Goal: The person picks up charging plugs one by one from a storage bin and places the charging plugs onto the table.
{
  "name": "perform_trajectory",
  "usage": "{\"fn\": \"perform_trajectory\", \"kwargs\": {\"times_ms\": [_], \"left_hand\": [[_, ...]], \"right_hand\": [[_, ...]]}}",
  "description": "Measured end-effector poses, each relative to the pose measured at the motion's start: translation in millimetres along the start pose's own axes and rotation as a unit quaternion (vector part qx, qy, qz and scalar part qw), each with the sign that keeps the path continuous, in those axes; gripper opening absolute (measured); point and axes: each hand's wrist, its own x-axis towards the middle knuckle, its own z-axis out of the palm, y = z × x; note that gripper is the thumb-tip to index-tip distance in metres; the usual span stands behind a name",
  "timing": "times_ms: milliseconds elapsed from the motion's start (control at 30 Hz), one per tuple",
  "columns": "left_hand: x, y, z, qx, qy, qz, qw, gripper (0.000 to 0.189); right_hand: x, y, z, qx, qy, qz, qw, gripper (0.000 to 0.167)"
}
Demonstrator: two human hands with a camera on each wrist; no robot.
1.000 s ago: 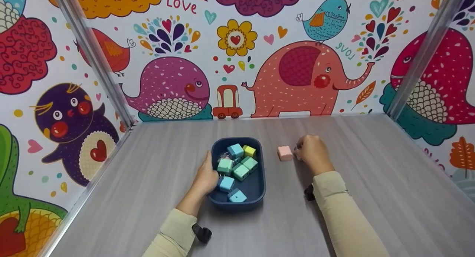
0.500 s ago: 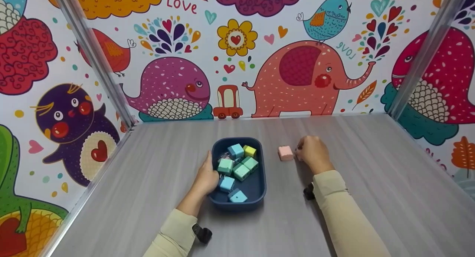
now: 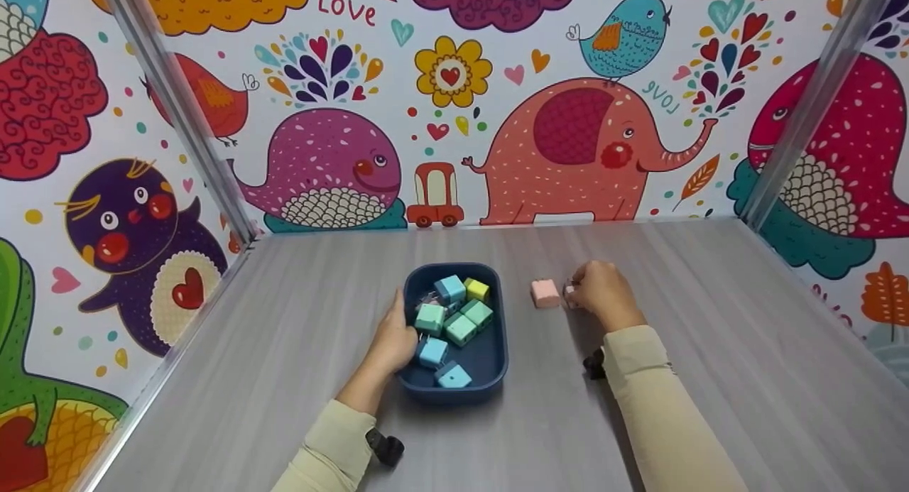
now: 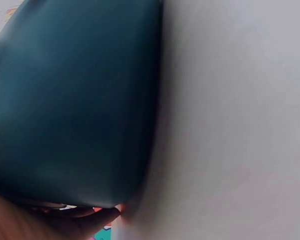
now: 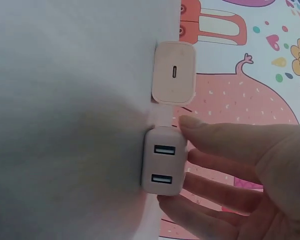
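Note:
My right hand [image 3: 602, 293] pinches a pale pink two-port USB wall charger [image 5: 163, 161] that stands on the table. In the right wrist view, the thumb is on one end and fingers on the other. Just left of it in the head view stands another pink charger [image 3: 545, 293], with a single small oval port. My left hand [image 3: 392, 339] grips the left wall of a dark blue plastic bin [image 3: 490, 371]. Inside lie several charger blocks, among them a green one [image 3: 430, 319], a blue one [image 3: 453, 375] and a yellow one [image 3: 477, 290].
The grey wood-grain table [image 3: 284, 378] meets a back wall [image 3: 490, 158] printed with cartoon animals. Metal posts stand at its left and right corners. Inside the bin, a clear or metallic item beside the blocks is hard to make out.
The right hand has turned and shifted very slightly to the right, so a little more of its charger shows. The left hand, bin and other pink charger stay in place.

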Motion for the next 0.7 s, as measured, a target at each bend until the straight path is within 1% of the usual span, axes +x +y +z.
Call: {"fn": "perform_trajectory", "kwargs": {"times_ms": [100, 200, 400, 567, 700], "left_hand": [[0.1, -0.2, 0.1, -0.003, -0.001, -0.003, 1.0000, 0.081], [0.5, -0.5, 0.2, -0.002, 0.001, 0.002, 1.0000, 0.080], [0.1, 0.2, 0.5, -0.008, 0.001, 0.010, 0.9999, 0.079], [-0.7, 1.9, 0.0, -0.009, 0.001, 0.010, 0.9999, 0.079], [-0.8, 1.6, -0.8, -0.007, 0.002, 0.013, 0.9999, 0.079]], "right_hand": [[-0.3, -0.1, 0.0, 0.003, 0.000, 0.000, 1.0000, 0.026], [0.3, 0.0, 1.5, -0.001, 0.007, -0.002, 1.0000, 0.025], [3.2, 2.1, 5.4, 0.000, 0.015, 0.009, 0.9998, 0.031], [3.7, 2.1, 6.0, 0.013, 0.010, 0.024, 0.9996, 0.036], [3.7, 1.0, 5.8, 0.014, 0.006, 0.027, 0.9995, 0.035]]}}
